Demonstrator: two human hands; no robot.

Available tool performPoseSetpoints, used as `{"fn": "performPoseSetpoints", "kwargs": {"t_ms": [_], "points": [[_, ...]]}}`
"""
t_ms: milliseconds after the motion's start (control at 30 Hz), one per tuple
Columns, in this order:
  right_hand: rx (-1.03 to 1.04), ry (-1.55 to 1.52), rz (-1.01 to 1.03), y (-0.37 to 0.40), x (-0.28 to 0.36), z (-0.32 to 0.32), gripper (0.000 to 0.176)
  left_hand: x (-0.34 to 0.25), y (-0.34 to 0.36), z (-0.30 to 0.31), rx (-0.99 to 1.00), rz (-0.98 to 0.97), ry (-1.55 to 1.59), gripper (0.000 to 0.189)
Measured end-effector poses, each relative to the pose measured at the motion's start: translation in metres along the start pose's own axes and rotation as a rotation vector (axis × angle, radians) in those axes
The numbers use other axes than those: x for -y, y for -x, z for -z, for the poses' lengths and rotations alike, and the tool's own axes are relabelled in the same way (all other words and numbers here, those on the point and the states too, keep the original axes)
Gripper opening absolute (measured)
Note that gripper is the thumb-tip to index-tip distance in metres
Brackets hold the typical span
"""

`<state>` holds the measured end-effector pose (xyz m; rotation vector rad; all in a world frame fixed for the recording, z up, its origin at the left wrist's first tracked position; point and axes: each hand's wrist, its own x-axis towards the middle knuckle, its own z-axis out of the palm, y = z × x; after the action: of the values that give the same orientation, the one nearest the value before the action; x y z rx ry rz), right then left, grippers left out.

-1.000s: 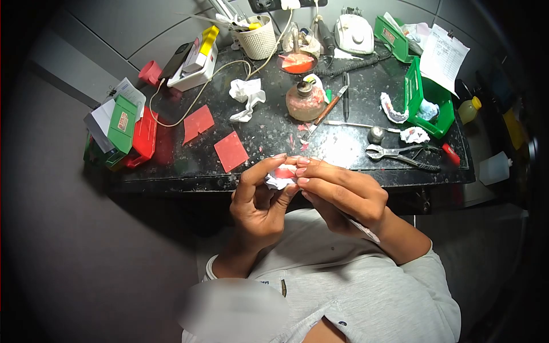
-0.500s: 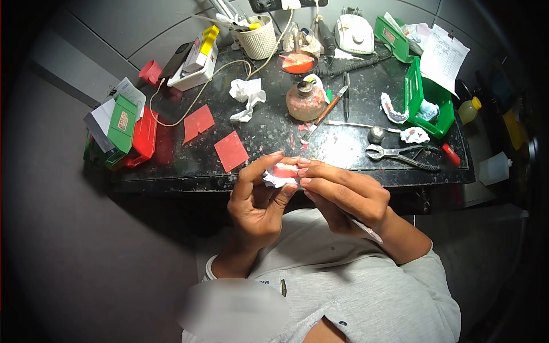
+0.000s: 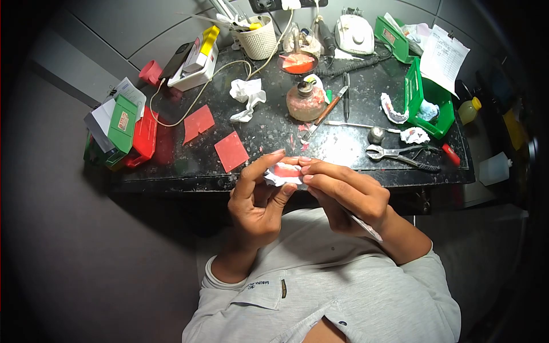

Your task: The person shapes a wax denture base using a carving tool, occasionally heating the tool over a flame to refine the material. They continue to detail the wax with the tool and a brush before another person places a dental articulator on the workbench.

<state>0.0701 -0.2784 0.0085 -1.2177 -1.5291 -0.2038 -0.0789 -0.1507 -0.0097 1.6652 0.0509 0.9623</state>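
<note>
A white plaster dental cast (image 3: 275, 178) with a strip of pink wax (image 3: 287, 170) along it is held up in front of the table's near edge. My left hand (image 3: 258, 200) grips it at the left side, with the thumb below and the fingers above. The fingertips of my right hand (image 3: 351, 197) press on the right end of the cast and wax. A slim tool (image 3: 366, 227) is also tucked in my right hand; its pale end sticks out below the palm, and the rest is hidden.
Two pink wax sheets (image 3: 231, 151) lie at left, near crumpled tissue (image 3: 247, 98). A glass spirit burner (image 3: 306, 103) stands mid-table beside a wood-handled wax knife (image 3: 329, 114). Pliers (image 3: 403, 155), another dental cast (image 3: 393, 108) and an open green box (image 3: 437, 123) are at right.
My right fingertips have shifted slightly right along the cast, so more of the pink wax shows. My left hand stays nearly still around the cast.
</note>
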Motion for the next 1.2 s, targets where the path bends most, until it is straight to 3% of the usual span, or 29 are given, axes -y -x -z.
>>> {"fn": "performPoseSetpoints", "kwargs": {"t_ms": [433,567,633,800,900,1033,1200], "points": [[-0.029,-0.064,0.063,-0.002,-0.007,0.004,0.029,-0.004,-0.008,0.0,0.065,0.199,0.255,0.056],[-0.001,0.098,-0.03,0.003,-0.013,0.001,0.027,-0.007,-0.006,0.005,0.12,0.345,0.425,0.059],[-0.039,0.193,-0.092,0.002,-0.013,0.0,0.026,-0.008,-0.008,0.005,0.12,0.349,0.452,0.061],[0.001,0.054,0.029,0.001,-0.008,0.001,0.024,-0.005,-0.009,0.002,0.09,0.314,0.448,0.064],[-0.055,0.106,-0.132,0.002,-0.014,-0.001,0.026,-0.006,-0.011,0.002,0.062,0.339,0.491,0.065],[-0.052,0.01,-0.188,-0.002,-0.006,0.006,0.023,-0.001,-0.009,0.003,0.093,0.246,0.411,0.067],[-0.066,-0.011,-0.1,-0.004,-0.004,0.009,0.02,0.001,-0.009,0.001,0.074,0.15,0.349,0.061]]}}
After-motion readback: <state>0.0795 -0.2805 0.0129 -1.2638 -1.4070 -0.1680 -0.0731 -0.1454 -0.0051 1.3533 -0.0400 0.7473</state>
